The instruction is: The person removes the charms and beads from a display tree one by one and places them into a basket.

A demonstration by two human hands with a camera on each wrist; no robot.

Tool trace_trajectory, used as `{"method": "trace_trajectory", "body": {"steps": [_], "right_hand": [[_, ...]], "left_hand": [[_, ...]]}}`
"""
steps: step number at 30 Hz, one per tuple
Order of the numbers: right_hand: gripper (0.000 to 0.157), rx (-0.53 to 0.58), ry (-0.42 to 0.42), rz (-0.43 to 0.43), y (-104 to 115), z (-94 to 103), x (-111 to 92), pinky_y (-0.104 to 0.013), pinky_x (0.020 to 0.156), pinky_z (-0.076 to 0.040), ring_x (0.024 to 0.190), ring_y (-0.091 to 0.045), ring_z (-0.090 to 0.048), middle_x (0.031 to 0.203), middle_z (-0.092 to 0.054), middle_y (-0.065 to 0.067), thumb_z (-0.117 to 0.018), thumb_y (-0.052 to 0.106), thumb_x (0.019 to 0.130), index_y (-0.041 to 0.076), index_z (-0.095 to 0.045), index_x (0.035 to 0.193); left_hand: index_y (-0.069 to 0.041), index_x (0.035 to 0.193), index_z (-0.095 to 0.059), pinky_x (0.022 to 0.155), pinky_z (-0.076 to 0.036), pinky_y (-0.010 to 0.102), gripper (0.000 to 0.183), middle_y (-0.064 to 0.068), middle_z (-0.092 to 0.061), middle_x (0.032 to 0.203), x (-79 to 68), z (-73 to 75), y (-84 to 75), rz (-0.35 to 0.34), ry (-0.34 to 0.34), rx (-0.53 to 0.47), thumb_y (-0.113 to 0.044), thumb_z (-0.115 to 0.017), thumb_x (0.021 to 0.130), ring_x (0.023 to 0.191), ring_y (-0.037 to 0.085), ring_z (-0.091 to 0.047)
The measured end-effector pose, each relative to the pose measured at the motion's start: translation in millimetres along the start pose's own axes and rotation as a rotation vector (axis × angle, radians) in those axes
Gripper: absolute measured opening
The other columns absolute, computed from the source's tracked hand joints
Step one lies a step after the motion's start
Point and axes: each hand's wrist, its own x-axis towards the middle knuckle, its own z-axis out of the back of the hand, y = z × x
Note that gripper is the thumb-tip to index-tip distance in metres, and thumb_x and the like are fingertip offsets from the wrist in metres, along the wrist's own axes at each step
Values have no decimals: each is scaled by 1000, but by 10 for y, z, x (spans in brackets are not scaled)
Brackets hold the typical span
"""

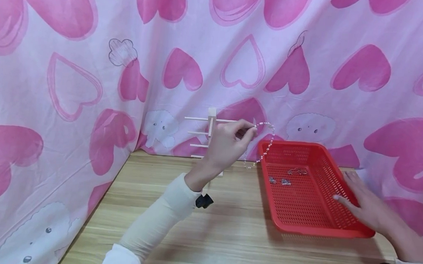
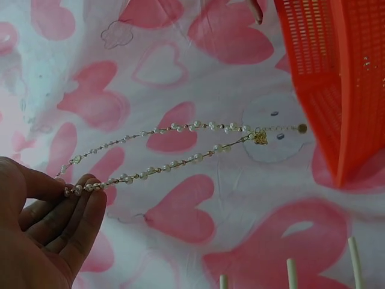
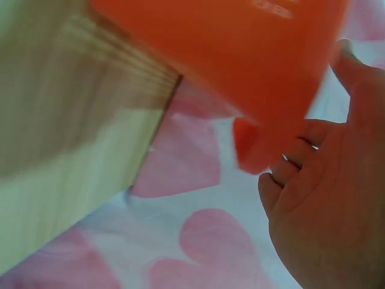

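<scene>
In the head view my left hand (image 1: 229, 143) is raised in front of a wooden peg rack (image 1: 212, 112). Its thumb and fingertips pinch a pearl bracelet (image 1: 271, 142), which hangs as a loop. The left wrist view shows white beads (image 2: 159, 171) on gold wire, with a gold charm (image 2: 260, 138) and short extender chain at the far end. At the right side of a red plastic basket (image 1: 276, 224), my right hand (image 1: 370, 206) holds the rim, thumb over the inside and fingers outside. The right wrist view partly hides those fingertips behind the rim.
Inside the basket lie a chain-like piece of jewellery (image 1: 298, 171) and small silvery pieces (image 1: 285, 181). The wooden table (image 1: 147, 209) meets a pink heart-patterned cloth (image 1: 182, 68) at the back and left. Thin pegs (image 1: 197, 118) stick out from the rack's sides.
</scene>
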Motion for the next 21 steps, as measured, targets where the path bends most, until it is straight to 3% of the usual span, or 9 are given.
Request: {"method": "trace_trajectory", "body": {"steps": [2, 5, 7, 10, 13, 21], "right_hand": [[93, 20, -13, 3, -43, -73, -35, -92, 105, -27, 164, -52, 1, 176, -2, -31, -66, 40, 105, 0, -12, 170], [90, 57, -47, 25, -102, -177, -76, -83, 123, -10, 164, -50, 4, 174, -6, -36, -67, 36, 105, -7, -16, 167], [89, 76, -51, 19, -123, -226, -104, -78, 127, -5, 163, -53, 1, 172, -9, -38, -66, 35, 105, -8, -16, 167], [90, 70, -23, -29, -140, -259, -134, -85, 119, -18, 158, -61, -9, 172, -9, -39, -63, 38, 107, -4, -12, 168], [93, 48, 8, -80, -138, -269, -141, -91, 100, -32, 151, -66, -20, 172, -8, -38, -61, 43, 107, 2, -7, 170], [93, 48, -37, -71, -141, -315, -156, -91, 96, -35, 153, -64, -20, 174, -10, -35, -63, 41, 106, 6, -8, 171]], "left_hand": [[1, 103, -80, 75, -60, 12, 12, 10, -81, 90, 12, -68, -2, -3, 23, -1, -7, -71, 101, 77, 16, -75], [0, 104, -80, 75, -60, 13, 13, 8, -81, 90, 24, -166, -12, -8, 55, -13, -9, -70, 102, 77, 13, -73], [-1, 105, -80, 75, -60, 13, 14, 8, -80, 90, 30, -233, -18, -18, 71, -14, -10, -70, 103, 77, 12, -72], [0, 105, -80, 75, -59, 13, 15, 8, -80, 90, 39, -336, -30, -37, 92, -17, -10, -69, 103, 76, 11, -71], [0, 107, -80, 75, -58, 12, 15, 7, -81, 91, 48, -434, -50, -46, 108, -29, -9, -69, 103, 77, 11, -71], [-1, 108, -81, 77, -53, 5, 15, 8, -82, 94, 69, -701, -108, -49, 133, -61, -9, -70, 102, 79, 11, -71]]}}
